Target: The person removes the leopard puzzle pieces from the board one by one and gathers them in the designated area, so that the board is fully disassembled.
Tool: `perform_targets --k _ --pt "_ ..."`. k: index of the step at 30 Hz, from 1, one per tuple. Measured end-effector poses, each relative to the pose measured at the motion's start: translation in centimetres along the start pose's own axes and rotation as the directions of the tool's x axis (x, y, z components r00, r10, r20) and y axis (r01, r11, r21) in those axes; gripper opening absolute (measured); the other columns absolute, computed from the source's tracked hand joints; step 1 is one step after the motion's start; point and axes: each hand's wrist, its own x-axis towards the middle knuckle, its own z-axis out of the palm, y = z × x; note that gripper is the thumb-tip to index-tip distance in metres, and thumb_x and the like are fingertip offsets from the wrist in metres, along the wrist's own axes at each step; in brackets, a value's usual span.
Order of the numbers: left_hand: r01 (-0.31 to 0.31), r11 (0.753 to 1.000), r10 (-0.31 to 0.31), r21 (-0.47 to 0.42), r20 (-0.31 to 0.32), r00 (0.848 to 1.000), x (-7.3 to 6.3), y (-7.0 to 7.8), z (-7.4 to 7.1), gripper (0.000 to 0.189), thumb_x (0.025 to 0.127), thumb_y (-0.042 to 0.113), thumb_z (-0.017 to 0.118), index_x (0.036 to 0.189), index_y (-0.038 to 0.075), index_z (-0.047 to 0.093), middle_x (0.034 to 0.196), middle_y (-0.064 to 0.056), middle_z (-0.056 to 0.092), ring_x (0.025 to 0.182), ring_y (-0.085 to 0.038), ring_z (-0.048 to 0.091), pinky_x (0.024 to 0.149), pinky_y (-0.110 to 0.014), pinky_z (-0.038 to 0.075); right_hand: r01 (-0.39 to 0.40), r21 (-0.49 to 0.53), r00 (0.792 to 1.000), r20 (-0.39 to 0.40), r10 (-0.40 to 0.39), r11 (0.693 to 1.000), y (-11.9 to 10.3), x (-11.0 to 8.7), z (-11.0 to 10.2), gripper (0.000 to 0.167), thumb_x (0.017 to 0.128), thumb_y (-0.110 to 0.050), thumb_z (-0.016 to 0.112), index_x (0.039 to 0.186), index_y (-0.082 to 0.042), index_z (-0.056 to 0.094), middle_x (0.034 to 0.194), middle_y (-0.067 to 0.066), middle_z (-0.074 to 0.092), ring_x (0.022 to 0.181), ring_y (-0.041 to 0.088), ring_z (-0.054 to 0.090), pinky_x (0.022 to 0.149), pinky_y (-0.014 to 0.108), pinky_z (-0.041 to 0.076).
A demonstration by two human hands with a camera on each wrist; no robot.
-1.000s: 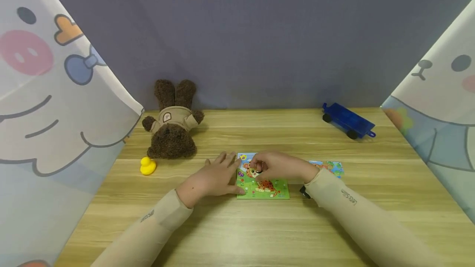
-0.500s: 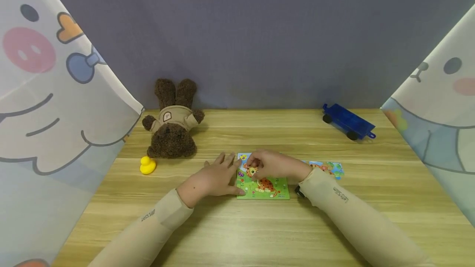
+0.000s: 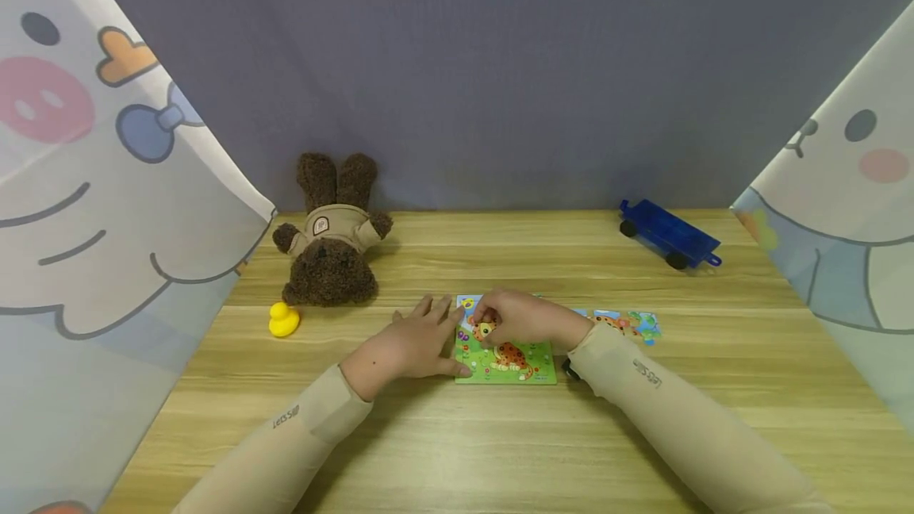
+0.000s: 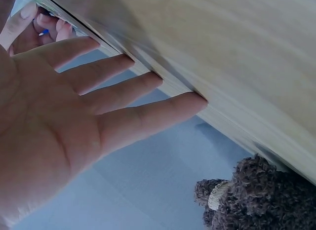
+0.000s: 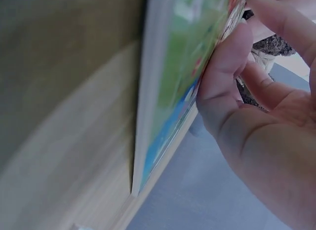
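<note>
A leopard jigsaw puzzle (image 3: 507, 375) in a flat tray lies on the table in the head view. My left hand (image 3: 421, 343) rests at its left edge, with fingers spread and straight. In the left wrist view the fingertips of that left hand (image 4: 89, 106) touch the tabletop. My right hand (image 3: 524, 320) bends over the upper part of the puzzle. Its thumb and fingers pinch a small puzzle piece, mostly hidden; a blue bit of the piece (image 4: 44, 31) shows in the left wrist view. In the right wrist view the right hand (image 5: 266, 106) is against the puzzle's surface.
More puzzle pieces (image 3: 631, 325) lie right of the puzzle, partly behind the right forearm. A brown teddy bear (image 3: 336, 232) and a yellow rubber duck (image 3: 283, 320) are at the left. A blue toy wagon (image 3: 670, 232) stands at the back right.
My right hand has shifted slightly left over the puzzle, uncovering more of the pieces at the right. The left hand has stayed in place.
</note>
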Motion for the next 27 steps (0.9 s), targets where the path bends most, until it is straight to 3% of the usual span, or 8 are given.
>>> perform_targets --k 9,27 --pt "0.005 1.000 -0.005 0.008 0.025 1.000 0.04 0.07 -0.25 0.107 0.092 0.076 0.065 0.172 0.018 0.026 0.181 -0.015 0.014 0.166 -0.051 0.015 0.116 -0.087 0.033 -0.035 0.001 0.999 0.019 0.035 0.999 -0.59 -0.09 -0.02 0.025 0.096 -0.015 0.081 0.119 -0.014 0.072 0.107 0.003 0.061 0.089 0.015 0.054 0.075 0.028 0.049" --pt "0.024 0.999 -0.025 0.025 0.042 0.999 0.05 0.41 -0.69 0.100 0.095 0.074 0.062 0.172 0.020 0.027 0.182 -0.014 0.015 0.165 -0.051 0.017 0.116 -0.085 0.037 -0.016 -0.032 1.000 0.007 0.017 0.999 -0.44 -0.24 0.04 0.021 0.097 -0.016 0.080 0.114 -0.017 0.070 0.109 0.001 0.060 0.090 0.014 0.054 0.079 0.028 0.051"
